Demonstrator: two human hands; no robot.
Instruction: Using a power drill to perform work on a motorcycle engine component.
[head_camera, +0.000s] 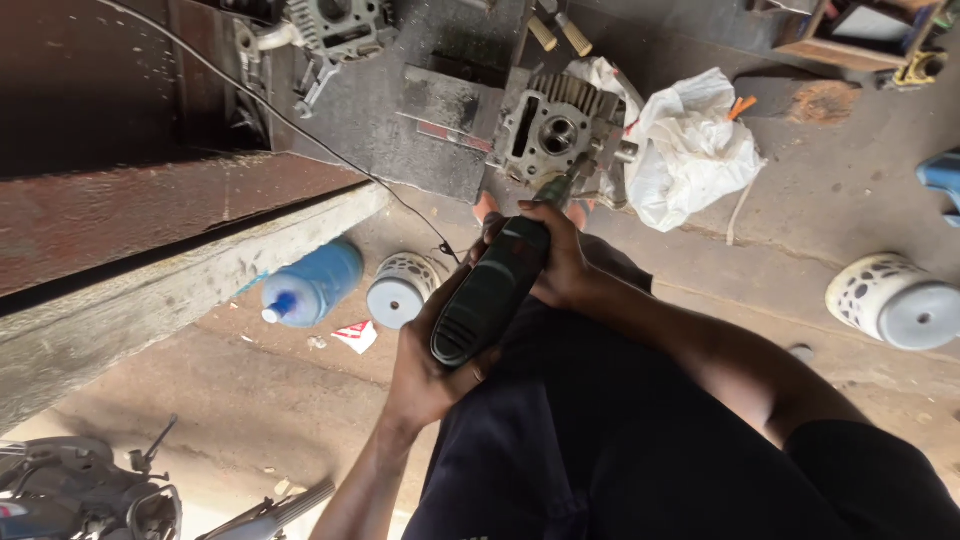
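I hold a dark green hand-held rotary grinder in both hands. My left hand grips its rear end, and my right hand wraps its front section. The tool's thin tip reaches to a grey metal engine cylinder head that rests on the ground ahead of my knees. A thin black cord runs away to the upper left. My dark trousers fill the lower right.
A white plastic bag lies right of the cylinder head. A blue bottle and a white perforated pot lie on the concrete floor at left. Another white pot lies at right. A concrete step crosses the left.
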